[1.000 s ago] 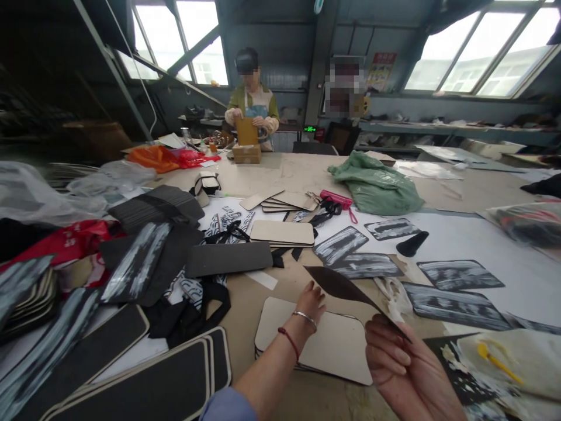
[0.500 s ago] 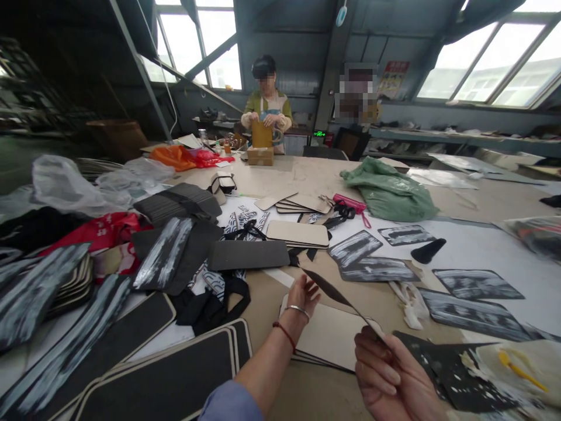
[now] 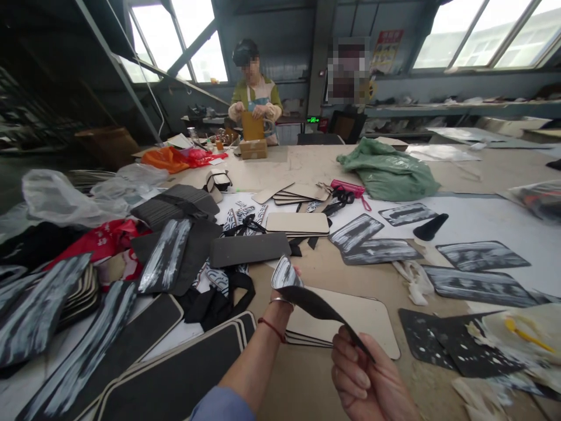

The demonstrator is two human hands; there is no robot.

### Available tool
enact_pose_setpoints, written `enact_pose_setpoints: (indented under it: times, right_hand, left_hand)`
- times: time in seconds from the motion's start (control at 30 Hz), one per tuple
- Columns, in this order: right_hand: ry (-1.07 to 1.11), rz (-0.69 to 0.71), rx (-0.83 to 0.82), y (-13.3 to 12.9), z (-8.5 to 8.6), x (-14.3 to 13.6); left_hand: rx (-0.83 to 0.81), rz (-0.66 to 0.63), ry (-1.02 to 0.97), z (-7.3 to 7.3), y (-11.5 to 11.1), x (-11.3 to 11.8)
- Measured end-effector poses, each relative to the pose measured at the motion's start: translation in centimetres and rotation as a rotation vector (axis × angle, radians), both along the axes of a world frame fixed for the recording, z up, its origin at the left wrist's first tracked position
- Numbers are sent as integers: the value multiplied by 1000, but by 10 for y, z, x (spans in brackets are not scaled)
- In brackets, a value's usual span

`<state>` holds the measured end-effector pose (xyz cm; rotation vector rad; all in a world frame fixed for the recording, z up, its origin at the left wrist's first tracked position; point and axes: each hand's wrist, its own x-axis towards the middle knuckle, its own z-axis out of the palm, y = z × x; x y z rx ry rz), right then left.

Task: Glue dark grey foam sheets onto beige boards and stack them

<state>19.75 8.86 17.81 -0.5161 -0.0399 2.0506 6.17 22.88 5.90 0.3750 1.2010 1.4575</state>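
Observation:
A thin, flexible black panel (image 3: 322, 305) is bent between my hands, its far end curled up to show a white-streaked face. My right hand (image 3: 366, 374) pinches the near end between thumb and fingers. At the far end, my left hand (image 3: 277, 296) is against the panel, which covers most of its fingers. Beneath lies a small stack of beige panels with dark edges (image 3: 350, 310) on the table. To the right, several black panels smeared with white (image 3: 477, 285) lie spread out, near a black brush-like object (image 3: 432, 228).
Large black panels with beige borders (image 3: 175, 368) fill the near left. A dark grey panel (image 3: 249, 249) and patterned straps (image 3: 217, 278) lie beyond my left hand. A green bag (image 3: 390, 169) sits farther back. Across the table, a person (image 3: 256, 96) handles a yellowish-brown piece over a cardboard box (image 3: 253, 149).
The panel, nearly straight before, now bends, its far end curling over my left hand. My right hand has shifted slightly left. The left hand's spread fingers are now mostly hidden.

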Motion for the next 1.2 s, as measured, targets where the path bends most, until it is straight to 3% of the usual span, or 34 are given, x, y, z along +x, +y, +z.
enact_pose_setpoints:
  times: [0.13,0.3,0.4,0.5,0.63,0.77,0.93,1.07,1.2]
  right_hand:
    - [95,-67,-42,0,-19,22]
    - [222,-111,-177,1,-77,46]
    - [223,-108,-235,-1,-111,51]
    - [203,-83,-316,-5,-131,57]
    - [240,-109,-430,-8,-137,75]
    - [273,-226,-479,-1,-136,90]
    - [223,-403,-610,14,-143,89]
    - [41,-373,-615,14,-145,90]
    - [-356,-313,-513,4,-140,102]
  left_hand:
    - [-50,43,103,2,-5,-26]
    - [-15,69,245,14,-21,-56]
    - [34,60,355,24,-36,-59]
    - [25,55,401,33,-48,-53]
    - [-75,-5,390,28,-55,-40]
    - [-233,-65,575,2,-52,-29]
    - [-394,-100,842,-26,-47,-18]
    - [-453,-128,952,-29,-47,-16]
    - [-464,-166,987,-28,-47,-16]
